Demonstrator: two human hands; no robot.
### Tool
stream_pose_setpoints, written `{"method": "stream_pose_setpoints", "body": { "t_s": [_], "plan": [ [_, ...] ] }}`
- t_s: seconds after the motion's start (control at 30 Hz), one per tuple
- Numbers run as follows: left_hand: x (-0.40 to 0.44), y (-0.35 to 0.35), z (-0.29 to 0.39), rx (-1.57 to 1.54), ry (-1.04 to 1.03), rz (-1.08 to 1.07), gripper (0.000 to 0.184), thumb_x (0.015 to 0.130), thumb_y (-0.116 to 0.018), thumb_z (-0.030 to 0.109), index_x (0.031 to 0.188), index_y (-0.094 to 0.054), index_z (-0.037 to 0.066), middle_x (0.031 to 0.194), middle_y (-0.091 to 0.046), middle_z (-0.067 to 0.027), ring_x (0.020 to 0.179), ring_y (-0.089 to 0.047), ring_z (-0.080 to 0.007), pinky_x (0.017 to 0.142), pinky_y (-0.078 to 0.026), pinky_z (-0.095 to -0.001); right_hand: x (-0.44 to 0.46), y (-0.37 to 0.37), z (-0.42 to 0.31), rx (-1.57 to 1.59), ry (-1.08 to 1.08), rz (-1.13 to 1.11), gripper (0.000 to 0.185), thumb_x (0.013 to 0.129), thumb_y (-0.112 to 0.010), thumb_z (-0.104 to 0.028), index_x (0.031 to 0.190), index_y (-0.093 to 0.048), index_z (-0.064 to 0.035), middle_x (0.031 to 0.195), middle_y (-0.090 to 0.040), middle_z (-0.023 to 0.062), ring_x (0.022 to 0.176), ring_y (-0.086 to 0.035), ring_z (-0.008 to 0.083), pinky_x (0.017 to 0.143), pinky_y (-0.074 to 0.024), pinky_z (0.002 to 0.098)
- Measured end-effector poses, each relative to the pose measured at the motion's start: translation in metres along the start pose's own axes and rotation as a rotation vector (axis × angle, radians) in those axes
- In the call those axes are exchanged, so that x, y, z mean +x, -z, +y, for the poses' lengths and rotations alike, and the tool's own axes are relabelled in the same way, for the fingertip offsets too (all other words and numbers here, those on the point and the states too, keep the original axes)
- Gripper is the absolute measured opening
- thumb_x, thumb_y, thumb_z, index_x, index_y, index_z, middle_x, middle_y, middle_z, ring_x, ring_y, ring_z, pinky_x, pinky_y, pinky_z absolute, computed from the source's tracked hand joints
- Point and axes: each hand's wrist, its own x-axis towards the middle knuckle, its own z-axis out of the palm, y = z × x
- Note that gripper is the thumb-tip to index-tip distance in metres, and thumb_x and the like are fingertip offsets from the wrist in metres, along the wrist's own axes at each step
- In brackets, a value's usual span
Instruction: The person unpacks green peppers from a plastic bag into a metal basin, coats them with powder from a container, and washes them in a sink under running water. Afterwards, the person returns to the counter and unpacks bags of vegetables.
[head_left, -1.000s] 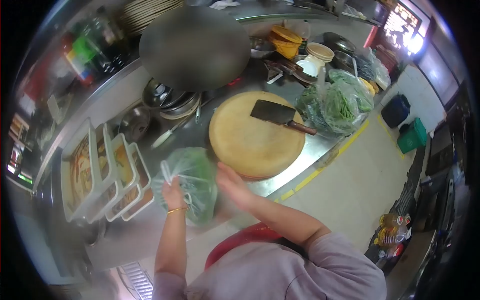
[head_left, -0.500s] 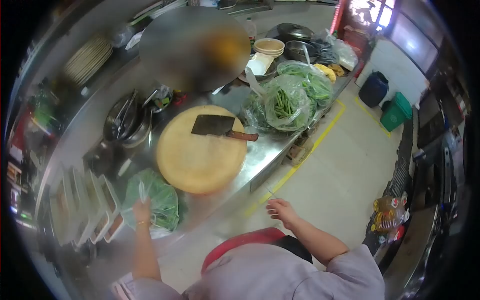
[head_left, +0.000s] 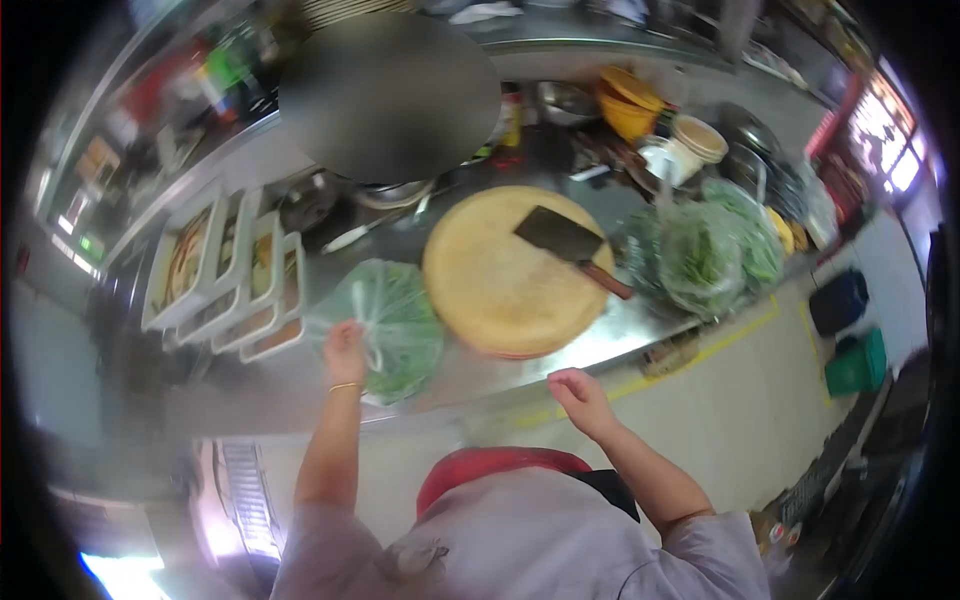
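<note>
On the counter (head_left: pixel 480 377) between food-filled white trays (head_left: pixel 180 319) and round board (head_left: pixel 490 290) | clear bag of greens (head_left: pixel 405 325) pinched by fingers of left hand (head_left: pixel 345 350) | right hand (head_left: pixel 582 397) held apart, finger spread cannot be told

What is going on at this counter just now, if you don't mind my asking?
The person's left-hand grip is on the gathered top of a clear plastic bag of leafy green vegetables, which appears to rest on the shiny grey metal counter. The right-hand grip seems empty, its fingers loosely curled, away from the bag. A dark, broad-bladed cleaver with a brown handle lies on the round, pale wooden-looking chopping board next to the bag, with neither hand touching it.
</note>
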Motion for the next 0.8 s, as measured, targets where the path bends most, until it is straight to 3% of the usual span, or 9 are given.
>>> {"method": "stream_pose_setpoints", "body": {
  "t_s": [0.07, 0.17, 0.23, 0.33, 0.47, 0.57, 0.67, 0.77, 0.8],
  "plan": [
    [-0.003, 0.000, 0.030, -0.341, 0.187, -0.105, 0.012, 0.089, -0.058, 0.008, 0.098, -0.061, 0.002, 0.086, -0.062, -0.0023, 0.080, -0.058, -0.0106, 0.076, -0.046, -0.0242, 0.031, -0.039, -0.037, -0.205, 0.143, -0.079, 0.014, 0.086, -0.060, -0.011, 0.097, -0.063, -0.0030, 0.082, -0.064, 0.0072, 0.077, -0.061, 0.0163, 0.072, -0.0484, 0.0282],
    [0.001, 0.013, 0.056, -0.502, 0.236, -0.232, 0.012, 0.090, -0.056, 0.006, 0.099, -0.062, 0.000, 0.087, -0.063, -0.0030, 0.081, -0.059, -0.0102, 0.076, -0.047, -0.0244, 0.080, -0.118, -0.082, -0.382, 0.439, -0.185, 0.013, 0.082, -0.062, -0.010, 0.094, -0.065, -0.0048, 0.087, -0.065, 0.0135, 0.082, -0.063, 0.0283, 0.072, -0.0494, 0.0347],
    [0.001, 0.027, 0.068, -0.500, 0.296, -0.319, 0.016, 0.090, -0.055, 0.004, 0.105, -0.059, 0.001, 0.089, -0.063, -0.0036, 0.082, -0.059, -0.0098, 0.076, -0.047, -0.0242, 0.116, -0.176, -0.098, -0.404, 0.618, -0.253, 0.015, 0.082, -0.062, -0.012, 0.095, -0.065, -0.0051, 0.089, -0.065, 0.0136, 0.084, -0.062, 0.0303, 0.073, -0.0493, 0.0391],
    [0.007, 0.040, 0.058, -0.510, 0.277, -0.400, 0.022, 0.090, -0.055, 0.002, 0.111, -0.055, 0.002, 0.091, -0.063, -0.0036, 0.084, -0.058, -0.0090, 0.076, -0.047, -0.0237, 0.154, -0.249, -0.094, -0.344, 0.574, -0.230, 0.015, 0.081, -0.062, -0.012, 0.094, -0.063, -0.0056, 0.089, -0.063, 0.0136, 0.084, -0.061, 0.0319, 0.071, -0.0489, 0.0400],
    [0.007, 0.046, 0.037, -0.614, 0.273, -0.381, 0.028, 0.088, -0.055, -0.002, 0.115, -0.051, 0.004, 0.091, -0.060, -0.0019, 0.084, -0.056, -0.0076, 0.073, -0.047, -0.0226, 0.175, -0.264, -0.085, -0.605, 0.557, -0.375, 0.012, 0.076, -0.064, -0.011, 0.087, -0.059, -0.0078, 0.079, -0.058, 0.0119, 0.078, -0.058, 0.0326, 0.068, -0.0483, 0.0417],
    [0.002, 0.042, 0.017, -0.465, 0.285, -0.530, 0.023, 0.085, -0.062, 0.001, 0.106, -0.054, 0.005, 0.090, -0.059, -0.0011, 0.080, -0.055, -0.0082, 0.069, -0.047, -0.0232, 0.173, -0.256, -0.079, -0.700, 0.715, -0.353, 0.012, 0.074, -0.064, -0.011, 0.085, -0.058, -0.0092, 0.075, -0.056, 0.0106, 0.076, -0.058, 0.0319, 0.068, -0.0484, 0.0413],
    [0.000, 0.034, 0.013, -0.194, 0.091, -0.606, 0.019, 0.080, -0.068, 0.004, 0.095, -0.057, 0.004, 0.089, -0.057, -0.0016, 0.076, -0.054, -0.0084, 0.066, -0.045, -0.0237, 0.173, -0.250, -0.082, -0.778, 0.643, -0.369, 0.012, 0.074, -0.064, -0.010, 0.084, -0.058, -0.0098, 0.077, -0.058, 0.0092, 0.077, -0.059, 0.0316, 0.067, -0.0486, 0.0414],
    [0.004, 0.030, 0.019, -0.153, 0.070, -0.531, 0.019, 0.075, -0.072, 0.016, 0.085, -0.059, 0.006, 0.084, -0.058, -0.0093, 0.080, -0.058, -0.0244, 0.072, -0.047, -0.0327, 0.177, -0.243, -0.082, -0.710, 0.506, -0.414, 0.013, 0.074, -0.065, -0.008, 0.085, -0.059, -0.0098, 0.082, -0.062, 0.0089, 0.079, -0.061, 0.0314, 0.069, -0.0498, 0.0397],
    [0.004, 0.029, 0.018, -0.172, 0.067, -0.530, 0.018, 0.074, -0.072, 0.015, 0.083, -0.058, 0.006, 0.083, -0.057, -0.0093, 0.078, -0.057, -0.0248, 0.071, -0.046, -0.0326, 0.177, -0.242, -0.084, -0.709, 0.519, -0.406, 0.013, 0.073, -0.065, -0.009, 0.085, -0.059, -0.0101, 0.081, -0.062, 0.0084, 0.079, -0.061, 0.0309, 0.067, -0.0496, 0.0399]
  ]
}}
